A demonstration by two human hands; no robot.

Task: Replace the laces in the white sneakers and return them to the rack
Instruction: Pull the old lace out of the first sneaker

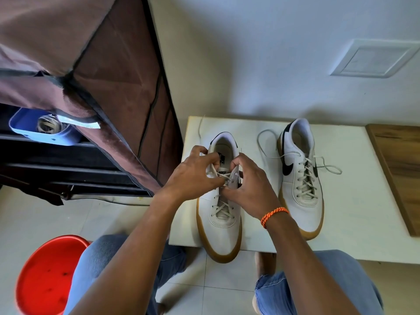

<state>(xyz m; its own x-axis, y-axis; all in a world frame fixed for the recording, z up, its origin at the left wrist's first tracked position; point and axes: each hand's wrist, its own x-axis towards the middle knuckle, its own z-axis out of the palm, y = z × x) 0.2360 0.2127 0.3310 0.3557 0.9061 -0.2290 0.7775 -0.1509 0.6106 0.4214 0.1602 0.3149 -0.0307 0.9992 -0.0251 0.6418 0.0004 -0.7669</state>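
Two white sneakers with gum soles stand on a low white table [354,201]. The left sneaker [223,228] points toward me, its toe hanging over the table's front edge. My left hand [195,176] and my right hand [247,187] meet over its tongue, fingers curled, each pinching the cream lace [223,211] near the upper eyelets. A loose lace end trails off toward the table's back left corner. The right sneaker [300,178] stands apart to the right, laced, with its untied lace ends [329,168] spread on the table.
A brown fabric-covered shoe rack [102,87] stands at the left, its cover lifted, with a blue container [43,128] on a dark shelf. A red bucket [47,276] sits on the tiled floor by my left knee. A wooden board [400,173] lies at the table's right.
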